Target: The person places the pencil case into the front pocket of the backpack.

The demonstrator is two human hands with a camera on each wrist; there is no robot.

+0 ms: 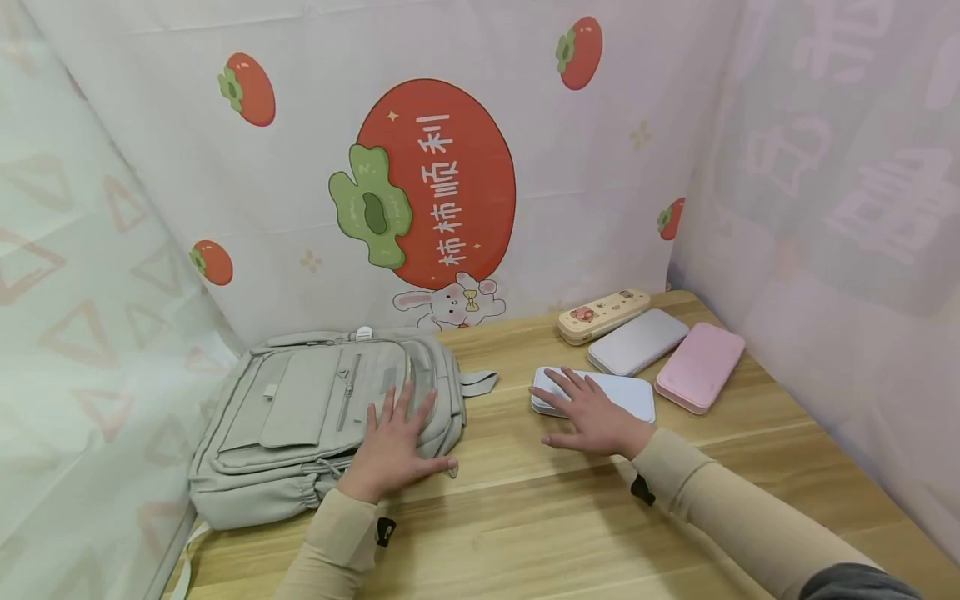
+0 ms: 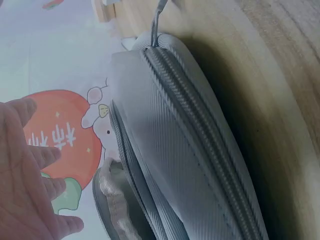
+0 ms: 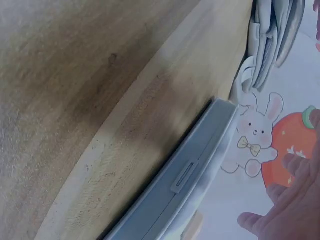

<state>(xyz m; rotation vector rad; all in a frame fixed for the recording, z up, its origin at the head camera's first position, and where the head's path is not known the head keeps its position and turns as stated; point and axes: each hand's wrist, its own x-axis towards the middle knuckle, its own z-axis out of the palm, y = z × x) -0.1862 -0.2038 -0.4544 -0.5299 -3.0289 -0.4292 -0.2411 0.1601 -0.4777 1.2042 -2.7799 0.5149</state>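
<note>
A grey-green backpack (image 1: 296,408) lies flat on the left side of the table, its front pocket facing up. My left hand (image 1: 392,452) is spread over the bag's right edge, fingers straight and holding nothing. In the left wrist view, the zipped side of the backpack (image 2: 155,105) shows beside the fingers, with a gap between. My right hand (image 1: 600,423), also with spread fingers, hovers over a pale blue-white pencil case (image 1: 633,397). The right wrist view shows the latch side of that case (image 3: 175,182); the hand appears above it and grips nothing.
Behind and right of the pale case lie a cream pencil case (image 1: 606,317) with cartoon prints, a silvery-white case (image 1: 639,342) and a pink case (image 1: 701,367). Printed cloth (image 1: 600,167) hangs around the wooden table (image 1: 510,517). A strap (image 1: 478,382) sticks out from the backpack.
</note>
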